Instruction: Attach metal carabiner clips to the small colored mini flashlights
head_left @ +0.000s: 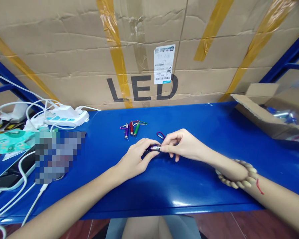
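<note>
A small dark purple flashlight (pixel 154 148) with a silver end lies sideways between my two hands, low over the blue table. My left hand (pixel 137 156) is closed around its left end, with fingers above and thumb below. At the silver end, my right hand (pixel 176 146) pinches with thumb and fingertips. A purple carabiner clip (pixel 160 135) shows just behind my right fingers; whether it is joined to this flashlight is hidden. Farther back lie a purple flashlight (pixel 126 131), a red flashlight (pixel 132 127) and a green flashlight (pixel 136 129), each with a coloured clip.
A white power strip (pixel 67 118) with tangled cables stands at the back left. Phones, one a black-screened phone (pixel 12 172), lie at the left. An open cardboard box (pixel 259 114) holds shiny pieces at the right. A large cardboard carton (pixel 84 59) walls the table's back.
</note>
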